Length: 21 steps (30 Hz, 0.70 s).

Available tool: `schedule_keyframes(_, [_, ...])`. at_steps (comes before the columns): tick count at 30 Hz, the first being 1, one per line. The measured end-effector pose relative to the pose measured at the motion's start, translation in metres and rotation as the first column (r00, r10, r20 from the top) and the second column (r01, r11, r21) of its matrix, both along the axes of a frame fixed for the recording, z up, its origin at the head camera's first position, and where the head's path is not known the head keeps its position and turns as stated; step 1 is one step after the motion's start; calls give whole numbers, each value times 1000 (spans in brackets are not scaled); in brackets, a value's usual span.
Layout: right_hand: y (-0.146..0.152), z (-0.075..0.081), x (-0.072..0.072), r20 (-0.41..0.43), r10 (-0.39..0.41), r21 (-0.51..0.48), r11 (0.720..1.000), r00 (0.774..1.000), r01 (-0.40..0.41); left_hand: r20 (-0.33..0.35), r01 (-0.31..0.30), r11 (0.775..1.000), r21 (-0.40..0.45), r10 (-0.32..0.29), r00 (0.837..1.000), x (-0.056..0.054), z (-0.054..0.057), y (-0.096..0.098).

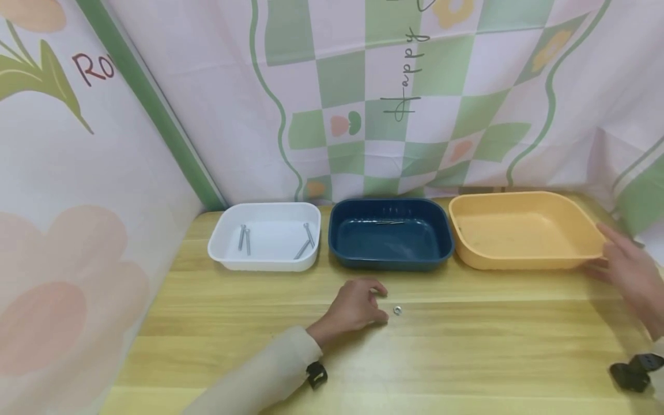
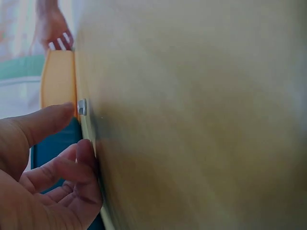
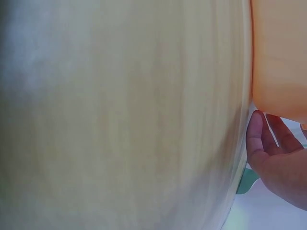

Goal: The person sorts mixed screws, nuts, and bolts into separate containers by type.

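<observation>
A small metal nut (image 1: pixel 397 310) lies on the wooden table in front of the dark blue tray (image 1: pixel 391 265). Just left of it is my left hand (image 1: pixel 355 304), thumb and index finger spread apart with nothing between them. The left wrist view shows the nut (image 2: pixel 82 107) close beyond the fingertips. At the right end of the yellow tray (image 1: pixel 524 262), my right hand (image 1: pixel 630 268) has its fingertips against the side. In the right wrist view those fingers (image 3: pixel 283 136) are fairly straight at the tray's corner (image 3: pixel 278 96).
A white tray (image 1: pixel 264 265) at the left holds several long screws (image 1: pixel 248 242). Some thin metal pieces (image 1: pixel 389 222) lie in the blue tray near its back wall. All three trays stand in a row before a patterned cloth (image 1: pixel 342 75).
</observation>
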State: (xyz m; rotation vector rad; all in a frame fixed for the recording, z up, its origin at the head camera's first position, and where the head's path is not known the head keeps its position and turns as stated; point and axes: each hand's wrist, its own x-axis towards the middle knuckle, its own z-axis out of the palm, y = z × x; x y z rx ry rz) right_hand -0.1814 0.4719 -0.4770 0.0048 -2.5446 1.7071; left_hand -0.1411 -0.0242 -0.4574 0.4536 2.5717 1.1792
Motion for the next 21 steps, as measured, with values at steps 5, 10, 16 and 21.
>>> schedule_keyframes(5, [-1, 0, -1, -5, -7, 37, 999, 1000, 7, -14, -9, 998, -65, 8, 1000, -1, 1, 7])
schedule_keyframes(10, [0, 1, -2, -14, -6, 15, 1000, 1000, 6, -14, -7, 998, -69, 6, 1000, -2, 1, 12])
schedule_keyframes(16, [2, -1, 0, -2, -12, -73, 997, 1000, 12, -40, 12, 996, -94, -16, 999, -5, 0, 18])
schedule_keyframes(21, [2, -1, -1, -6, -8, -110, 994, 1000, 7, -45, 13, 993, -121, -19, 999, -6, 1, 23])
